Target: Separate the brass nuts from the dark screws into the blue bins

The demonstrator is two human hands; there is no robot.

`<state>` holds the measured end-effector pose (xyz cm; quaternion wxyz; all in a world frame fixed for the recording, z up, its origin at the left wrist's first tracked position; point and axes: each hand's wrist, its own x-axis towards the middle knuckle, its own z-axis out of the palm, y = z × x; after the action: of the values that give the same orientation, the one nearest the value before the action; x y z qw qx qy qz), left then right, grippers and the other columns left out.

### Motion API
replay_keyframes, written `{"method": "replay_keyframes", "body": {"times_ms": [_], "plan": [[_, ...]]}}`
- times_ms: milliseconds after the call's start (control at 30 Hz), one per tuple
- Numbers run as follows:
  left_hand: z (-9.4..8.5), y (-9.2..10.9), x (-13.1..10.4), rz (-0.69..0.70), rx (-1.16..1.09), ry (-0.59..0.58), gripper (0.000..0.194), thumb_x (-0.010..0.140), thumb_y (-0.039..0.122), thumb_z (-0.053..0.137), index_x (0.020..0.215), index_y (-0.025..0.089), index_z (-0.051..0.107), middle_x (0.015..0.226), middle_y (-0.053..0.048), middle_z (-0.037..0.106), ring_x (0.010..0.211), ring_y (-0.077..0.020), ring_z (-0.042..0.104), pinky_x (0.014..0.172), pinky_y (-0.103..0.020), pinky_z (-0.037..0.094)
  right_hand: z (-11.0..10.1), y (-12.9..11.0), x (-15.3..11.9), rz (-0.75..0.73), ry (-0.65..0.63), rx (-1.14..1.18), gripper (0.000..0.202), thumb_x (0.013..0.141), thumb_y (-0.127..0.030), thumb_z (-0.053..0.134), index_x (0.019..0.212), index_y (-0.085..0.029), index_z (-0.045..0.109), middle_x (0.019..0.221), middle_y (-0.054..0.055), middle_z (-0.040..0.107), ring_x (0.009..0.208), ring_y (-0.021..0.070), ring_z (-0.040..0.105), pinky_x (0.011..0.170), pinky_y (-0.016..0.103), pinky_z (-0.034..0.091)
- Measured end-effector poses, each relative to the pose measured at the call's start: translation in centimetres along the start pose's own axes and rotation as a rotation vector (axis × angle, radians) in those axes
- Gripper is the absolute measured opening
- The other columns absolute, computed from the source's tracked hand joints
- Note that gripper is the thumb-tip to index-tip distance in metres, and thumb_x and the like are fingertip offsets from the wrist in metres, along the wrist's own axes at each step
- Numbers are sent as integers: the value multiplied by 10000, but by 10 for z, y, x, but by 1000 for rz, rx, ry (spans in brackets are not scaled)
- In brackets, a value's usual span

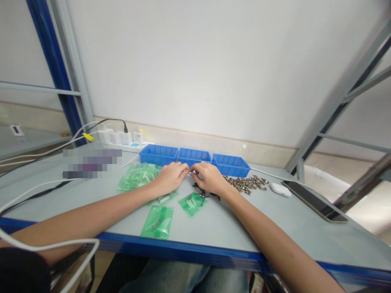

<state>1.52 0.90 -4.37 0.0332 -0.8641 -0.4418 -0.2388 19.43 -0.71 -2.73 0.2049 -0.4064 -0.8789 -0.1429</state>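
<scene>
My left hand point(171, 177) and my right hand point(207, 176) meet near the middle of the table, fingertips pinched close together. Something small and dark shows between them, too small to name. Under my right hand lie several black pieces point(201, 191), beside a small green bag point(193, 203) with pale and metal parts in it. Another green bag point(157, 222) lies flat near the front edge. Left of my left hand is a pile of green bags point(139, 176). A heap of small metal parts point(247, 184) spreads to the right of my right hand.
Three blue bins point(231, 165) stand in a row behind my hands. A power strip point(122, 142) with plugs and cables sits at the back left. On the right are a white earphone case point(280, 189) and a phone point(314, 201). A blurred object point(91, 162) lies left.
</scene>
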Motion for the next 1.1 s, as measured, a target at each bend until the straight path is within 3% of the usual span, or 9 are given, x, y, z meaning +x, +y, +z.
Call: {"method": "replay_keyframes", "body": {"times_ms": [167,433,667,800,900,1100], "plan": [[1,0,-1,14,-43,-80,283,892,347,362,1026,214,573,977,-51,634,939,-216,544,822,-352,406,-4,6,0,33,24,-12,202,890,-277,425,878,-159,589,831,62,630,791,169,532,715,267,355],[-6,6,-6,325,-119,-221,323,882,213,372,1118,275,583,1017,-37,567,1005,-185,504,875,-305,389,2,34,-3,265,171,-110,176,875,-266,453,890,-161,593,856,71,638,821,190,544,734,282,358],[-3,5,-5,231,-142,-170,196,866,263,408,942,193,575,960,-48,591,940,-186,530,835,-311,409,8,50,-6,383,185,-208,198,873,-270,456,883,-168,625,875,91,636,869,215,530,734,298,366],[1,7,-4,152,-96,-125,213,851,285,435,1018,205,540,945,-42,609,914,-203,542,805,-335,421,9,50,-6,392,161,-234,217,874,-287,461,887,-177,647,872,93,640,865,221,532,708,297,366],[2,9,-2,168,-27,-115,239,860,318,425,1045,250,560,971,-36,602,927,-218,543,811,-357,413,10,49,-4,404,149,-241,236,880,-293,452,929,-179,653,884,91,649,881,232,530,714,304,362],[2,11,-1,177,34,-121,203,852,294,428,867,222,617,890,-47,594,888,-211,559,769,-331,416,9,42,-3,418,191,-243,267,875,-313,458,1015,-159,625,931,106,642,916,248,514,755,327,356]]}}
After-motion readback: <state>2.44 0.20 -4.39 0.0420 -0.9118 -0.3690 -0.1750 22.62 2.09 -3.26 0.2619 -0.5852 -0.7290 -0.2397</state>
